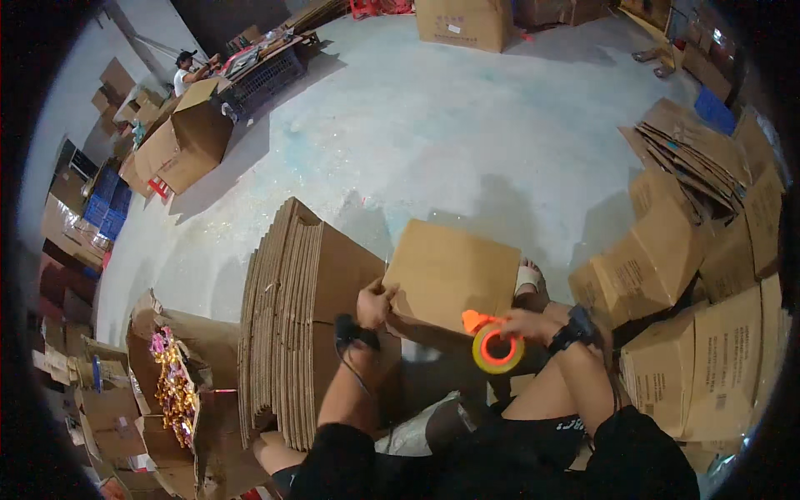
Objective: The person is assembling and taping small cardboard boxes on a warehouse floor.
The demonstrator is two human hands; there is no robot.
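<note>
In front of me a plain brown cardboard box stands between my knees, a broad flat face of it turned up. My left hand grips the near left corner of this box, thumb and fingers closed at its edge. My right hand is closed on an orange tape dispenser carrying a yellow roll of tape. The dispenser is at the near right corner of the box; whether it touches the cardboard I cannot tell. Dark straps with devices sit on both my wrists.
A tall stack of flattened cartons stands close at my left, beside an open carton of shiny gold and pink trinkets. More folded cartons line my right. Far left, a person works at a table. A large carton stands at the back.
</note>
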